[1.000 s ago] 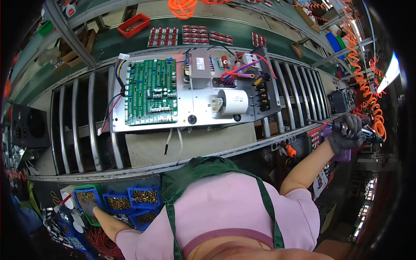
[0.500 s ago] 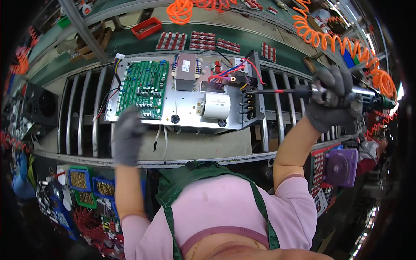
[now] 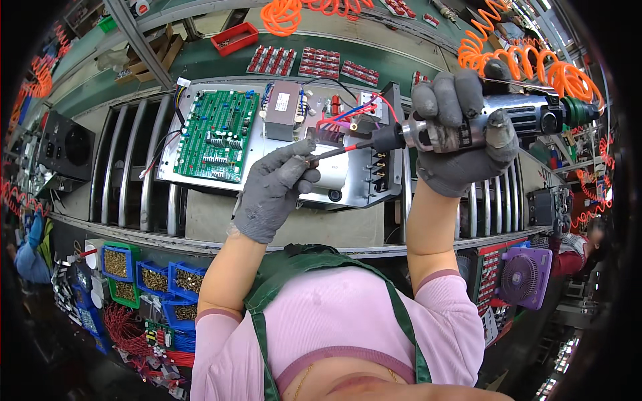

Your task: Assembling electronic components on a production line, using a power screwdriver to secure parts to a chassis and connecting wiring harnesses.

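My right hand (image 3: 449,172), in a grey glove, grips a silver pneumatic screwdriver (image 3: 525,113) held level over the right end of a metal chassis (image 3: 364,192). Its bit (image 3: 346,150) points left. At the bit's tip the gloved fingers of my left hand (image 3: 267,194) are pinched together; whatever small thing they hold is hidden. Below the bit, a white cylindrical capacitor (image 3: 336,175) is partly covered. A green circuit board (image 3: 217,134), a brown transformer (image 3: 282,107) and red and blue wires (image 3: 358,112) are also on the chassis, with black terminals (image 3: 379,168) at its right end.
The chassis lies across metal rollers (image 3: 142,160). Beyond are a red bin (image 3: 234,41) and red component blocks (image 3: 319,63). Orange coiled hose (image 3: 578,81) hangs at the right. Nearer are blue bins (image 3: 152,278) of brass parts, a purple fan (image 3: 523,277) and another person (image 3: 575,257).
The screwdriver has lifted off the terminals and swung up and left. My left hand has moved right from beside the circuit board to the bit's tip, its fingers closing there.
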